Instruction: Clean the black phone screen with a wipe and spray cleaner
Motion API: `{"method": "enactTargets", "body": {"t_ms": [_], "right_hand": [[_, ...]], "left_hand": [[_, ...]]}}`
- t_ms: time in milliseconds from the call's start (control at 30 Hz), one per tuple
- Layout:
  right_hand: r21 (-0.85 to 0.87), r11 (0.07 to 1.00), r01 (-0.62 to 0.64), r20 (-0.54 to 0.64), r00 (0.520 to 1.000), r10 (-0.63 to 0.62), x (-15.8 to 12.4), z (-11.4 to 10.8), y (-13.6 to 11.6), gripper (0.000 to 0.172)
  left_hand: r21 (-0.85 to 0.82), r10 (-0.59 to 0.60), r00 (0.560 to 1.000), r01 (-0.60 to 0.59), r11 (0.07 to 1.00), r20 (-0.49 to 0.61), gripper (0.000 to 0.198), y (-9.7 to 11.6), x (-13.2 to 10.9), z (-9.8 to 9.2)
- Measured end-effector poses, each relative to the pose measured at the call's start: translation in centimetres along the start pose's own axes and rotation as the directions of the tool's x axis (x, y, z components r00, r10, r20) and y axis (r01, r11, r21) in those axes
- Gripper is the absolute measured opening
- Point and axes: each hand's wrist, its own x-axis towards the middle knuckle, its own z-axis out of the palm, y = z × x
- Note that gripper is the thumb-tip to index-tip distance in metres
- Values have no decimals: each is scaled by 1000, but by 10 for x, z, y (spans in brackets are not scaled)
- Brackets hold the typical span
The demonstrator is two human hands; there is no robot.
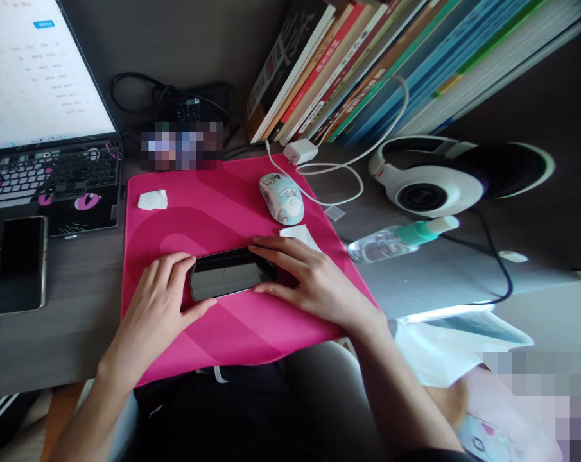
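A smartphone (pixel 230 274) with a dark, reflective screen lies lengthwise across a pink desk mat (pixel 271 327). At its left end is my left hand (pixel 162 289), fingers on the far corner and thumb along the near edge. My right hand (pixel 304 276) grips the other end, its fingers over the top edge and thumb at the near side, hiding that corner. Just beyond my right hand lies a folded white tissue (pixel 300 235), partly covered by it. A patterned, light-blue computer mouse (pixel 283 199) rests farther back on the mat.
Left of the mat stand a laptop (pixel 54 186) and another phone (pixel 22 264). A crumpled tissue (pixel 153 199) sits at the mat's far left. To the right are a spray bottle (pixel 396 239), white headphones (pixel 429 183) and a charger (pixel 300 151) with cable; books (pixel 329 83) line the back.
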Motion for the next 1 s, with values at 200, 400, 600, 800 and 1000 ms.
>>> {"method": "enactTargets", "body": {"t_ms": [200, 400, 600, 800, 1000], "right_hand": [[0, 1000, -8, 7, 1000, 8, 1, -2, -2, 56], [-9, 1000, -6, 12, 1000, 6, 2, 0, -2, 55], [-61, 998, 35, 30, 999, -33, -1, -9, -1, 62], [-297, 949, -108, -63, 994, 94, -20, -33, -2, 64], [-327, 939, -108, -19, 994, 107, -21, -22, 11, 57]], "left_hand": [[-14, -3, 1000, 3, 1000, 0, 61, 0, 0, 0], [-4, 4, 1000, -4, 1000, -3, 62, -2, 2, 3], [-12, 7, 1000, -7, 1000, -3, 63, -2, 2, 3], [-21, 3, 1000, -4, 1000, -8, 62, -1, 2, 3], [-4, 17, 1000, -17, 1000, -18, 62, -1, 3, 3]]}}
